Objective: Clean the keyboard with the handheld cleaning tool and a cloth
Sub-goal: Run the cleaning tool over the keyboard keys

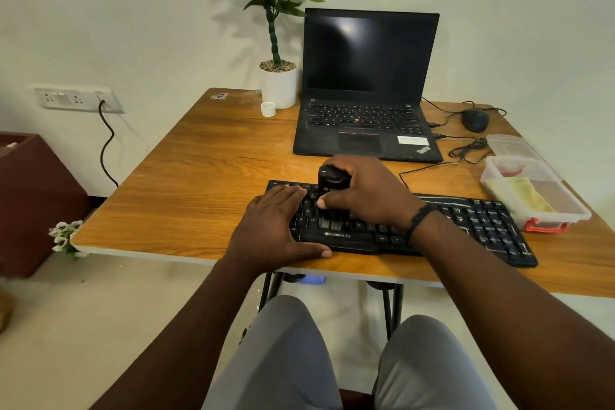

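— Where's the keyboard?

— The black keyboard (466, 220) lies along the near edge of the wooden table (206, 183), in front of the laptop (366, 86).

— And your hands?

— My left hand (276, 226) lies flat on its left end, fingers straight and together. My right hand (366, 193) grips the black cleaning tool (331, 181), bristles down on the keys.

— The cloth?

— A yellow cloth (525, 193) sits in the clear container (565, 206) at right.
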